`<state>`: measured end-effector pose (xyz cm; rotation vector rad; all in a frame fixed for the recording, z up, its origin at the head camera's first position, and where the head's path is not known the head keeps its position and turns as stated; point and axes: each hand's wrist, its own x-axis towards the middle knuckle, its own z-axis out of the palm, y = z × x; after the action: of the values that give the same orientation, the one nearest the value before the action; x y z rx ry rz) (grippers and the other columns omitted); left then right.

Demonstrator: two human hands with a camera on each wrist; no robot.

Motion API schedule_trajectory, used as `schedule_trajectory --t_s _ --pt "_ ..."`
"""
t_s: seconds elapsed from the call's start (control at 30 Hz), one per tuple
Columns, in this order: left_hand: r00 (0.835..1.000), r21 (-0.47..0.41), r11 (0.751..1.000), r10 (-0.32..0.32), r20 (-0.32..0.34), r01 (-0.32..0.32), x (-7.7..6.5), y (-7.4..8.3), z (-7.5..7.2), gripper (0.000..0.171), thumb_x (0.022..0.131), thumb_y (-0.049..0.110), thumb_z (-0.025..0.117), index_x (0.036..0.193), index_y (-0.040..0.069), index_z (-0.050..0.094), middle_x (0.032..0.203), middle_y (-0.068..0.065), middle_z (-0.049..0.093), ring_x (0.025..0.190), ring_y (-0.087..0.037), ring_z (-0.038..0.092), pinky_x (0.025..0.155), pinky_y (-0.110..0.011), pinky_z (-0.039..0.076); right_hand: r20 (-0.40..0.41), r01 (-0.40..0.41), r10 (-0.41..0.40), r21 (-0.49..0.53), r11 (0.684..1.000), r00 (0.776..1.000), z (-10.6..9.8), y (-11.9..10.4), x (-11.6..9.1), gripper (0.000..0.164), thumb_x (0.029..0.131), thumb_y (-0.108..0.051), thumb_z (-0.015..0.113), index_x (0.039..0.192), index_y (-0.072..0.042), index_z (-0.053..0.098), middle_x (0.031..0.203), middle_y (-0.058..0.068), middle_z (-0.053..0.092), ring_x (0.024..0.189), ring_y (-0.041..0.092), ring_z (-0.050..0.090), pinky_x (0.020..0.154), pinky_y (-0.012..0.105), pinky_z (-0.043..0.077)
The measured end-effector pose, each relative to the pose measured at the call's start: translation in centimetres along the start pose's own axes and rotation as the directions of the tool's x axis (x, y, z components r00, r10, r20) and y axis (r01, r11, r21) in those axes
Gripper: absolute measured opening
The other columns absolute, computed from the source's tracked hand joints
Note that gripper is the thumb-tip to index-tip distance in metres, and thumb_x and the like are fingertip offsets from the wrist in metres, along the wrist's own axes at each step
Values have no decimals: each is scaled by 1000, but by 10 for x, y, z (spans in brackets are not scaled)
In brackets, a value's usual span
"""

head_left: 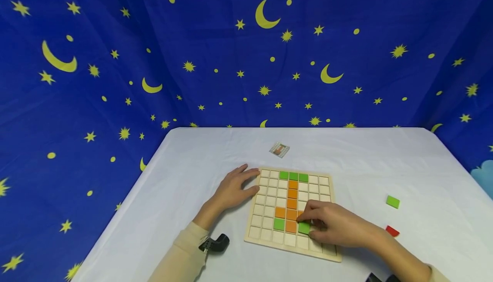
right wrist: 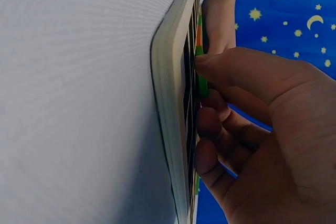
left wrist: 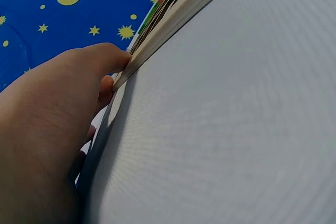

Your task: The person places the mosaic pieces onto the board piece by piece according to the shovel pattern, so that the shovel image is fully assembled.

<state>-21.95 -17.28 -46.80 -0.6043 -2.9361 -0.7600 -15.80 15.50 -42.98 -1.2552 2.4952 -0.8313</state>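
Observation:
A wooden grid board (head_left: 265, 237) lies on the table. Green and orange square tiles fill some of its cells, among them an orange column (head_left: 292, 194) and a green row (head_left: 293, 176) along the far edge. Over the board's near right part, my right hand (head_left: 339, 224) pinches a green tile (head_left: 304, 228) between thumb and fingers, at a cell beside the orange column. That tile shows edge-on in the right wrist view (right wrist: 203, 83). My left hand (head_left: 233, 190) rests at the board's left edge, fingers spread and loosely bent, the thumb touching the rim.
Behind the board lies a small pattern card (head_left: 279, 149). To the right, a loose green tile (head_left: 393, 201) and a red piece (head_left: 392, 231) lie on the white tablecloth (head_left: 431, 166). A blue curtain (head_left: 231, 46) with moons and stars hangs around the table.

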Motion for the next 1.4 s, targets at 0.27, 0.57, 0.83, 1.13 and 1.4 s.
schedule_trajectory --t_s 0.27,0.57,0.83,1.13,1.4 --pt "1000 -8 1000 5 -3 -5 0 0 -1 53 91 52 58 139 29 53 145 7 46 140 -20 27 109 -51 26 10 -4 4 13 1000 1000 0 -2 1 31 87 -24 71 118 -27 68 105 -17 55 83 5 51 71 21 44" --pt "1000 -13 1000 5 -2 -5 0 -1 -1 53 90 51 59 138 29 54 144 8 46 140 -19 27 109 -50 26 -9 -12 13 35 999 1000 4 -3 1 24 86 -24 73 109 -30 71 105 -19 55 90 5 53 78 26 47" --pt "1000 -11 1000 15 -12 -15 -2 -1 -1 53 90 51 59 138 29 54 143 12 46 140 -19 28 109 -50 26 -11 -16 17 46 999 1000 5 -1 0 22 86 -25 73 108 -31 71 104 -20 55 89 5 53 77 25 47" --pt "1000 -17 1000 20 -14 -20 -2 0 0 53 90 50 60 138 29 54 143 9 46 140 -21 28 108 -51 26 9 -31 30 108 994 1000 1 0 -2 20 89 -28 70 109 -25 73 99 -16 58 84 5 55 74 24 48" --pt "1000 -7 1000 12 -18 -12 -1 -1 0 52 90 51 59 138 30 54 144 9 46 140 -20 28 108 -52 27 8 -29 29 104 994 1000 2 3 -1 21 90 -31 69 109 -26 73 97 -15 57 82 6 54 72 23 48"
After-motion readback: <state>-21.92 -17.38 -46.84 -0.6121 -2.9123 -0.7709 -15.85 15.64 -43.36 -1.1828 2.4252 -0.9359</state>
